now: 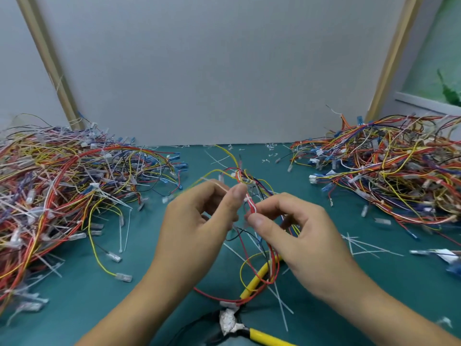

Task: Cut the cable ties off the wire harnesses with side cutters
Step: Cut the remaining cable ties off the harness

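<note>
Mid-task, I judge: my left hand (199,221) and right hand (294,228) are both pinching one wire harness (250,208) above the mat (154,283), its cable tie (247,200) uncut. The side cutters (264,336) are lying unheld, with snipped ties (361,245) scattered around.

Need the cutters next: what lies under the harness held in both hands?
Yellow-handled side cutters on the green mat, crossed by wires hanging from the harness, plus cut ties. The right hand covers one handle's far end.

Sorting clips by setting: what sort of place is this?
Probably a workshop bench for harness rework: heaps of wire harnesses on a green mat, cut cable ties scattered, yellow-handled side cutters lying by.
</note>
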A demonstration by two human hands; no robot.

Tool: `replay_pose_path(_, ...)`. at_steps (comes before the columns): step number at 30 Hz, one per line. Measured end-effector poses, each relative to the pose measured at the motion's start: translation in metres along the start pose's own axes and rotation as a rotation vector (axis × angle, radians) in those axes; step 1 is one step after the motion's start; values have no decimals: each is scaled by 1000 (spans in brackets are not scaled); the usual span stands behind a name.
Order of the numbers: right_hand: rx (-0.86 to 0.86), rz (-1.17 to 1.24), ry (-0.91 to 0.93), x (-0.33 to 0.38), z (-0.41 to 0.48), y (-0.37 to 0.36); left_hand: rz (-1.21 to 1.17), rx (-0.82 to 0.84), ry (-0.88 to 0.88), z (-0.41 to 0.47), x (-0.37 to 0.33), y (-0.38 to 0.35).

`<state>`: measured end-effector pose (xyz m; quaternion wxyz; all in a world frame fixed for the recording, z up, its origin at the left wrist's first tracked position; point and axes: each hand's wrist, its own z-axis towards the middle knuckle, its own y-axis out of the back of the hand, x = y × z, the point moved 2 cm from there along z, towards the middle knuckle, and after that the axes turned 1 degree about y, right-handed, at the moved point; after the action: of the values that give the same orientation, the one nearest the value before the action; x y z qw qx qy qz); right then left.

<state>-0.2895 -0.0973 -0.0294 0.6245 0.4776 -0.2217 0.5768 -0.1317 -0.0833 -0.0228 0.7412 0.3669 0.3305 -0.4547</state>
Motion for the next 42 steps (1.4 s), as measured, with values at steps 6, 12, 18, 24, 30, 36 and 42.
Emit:
replay_pose_path(6, 36, 171, -131, 1, 3, 3, 9, 69, -68, -2, 5, -4)
replay_pose_path(12, 55, 298, -295, -2, 9, 11, 228, 135, -323, -7, 2, -6)
replay_pose_path(18, 284, 310, -442, -3, 14, 18, 299, 199, -405, -8, 1, -8)
replay_pose_path(24, 471, 345, -449, -3, 16, 24, 345, 221, -458, -9, -1, -6)
replay_pose_path(30, 385, 426, -414, -9, 14, 16, 341, 175, -419, -14, -2, -7)
replay_pose_path(36, 275, 422, -326, -8, 16, 18, 328, 116, -448, -14, -8, -9)
replay_pose_path(42, 280, 514, -355, -11, 19, 21, 42, 126, -283, -5, -2, 3)
